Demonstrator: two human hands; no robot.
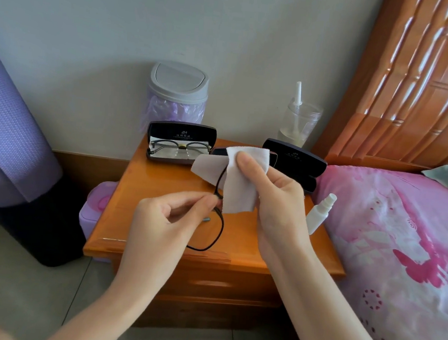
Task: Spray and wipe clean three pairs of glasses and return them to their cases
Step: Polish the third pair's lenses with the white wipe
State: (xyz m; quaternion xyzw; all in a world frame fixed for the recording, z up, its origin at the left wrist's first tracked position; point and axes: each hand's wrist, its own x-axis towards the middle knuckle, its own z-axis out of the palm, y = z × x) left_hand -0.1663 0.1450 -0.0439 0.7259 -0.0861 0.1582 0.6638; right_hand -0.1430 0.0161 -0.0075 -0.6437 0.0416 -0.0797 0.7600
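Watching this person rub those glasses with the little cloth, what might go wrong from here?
The left hand holds the black glasses only by a pinch near the bridge while the right hand rubs with the cloth; the frame might twist or slip onto the nightstand. The spray bottle lies at the edge near the right wrist and may get knocked off.
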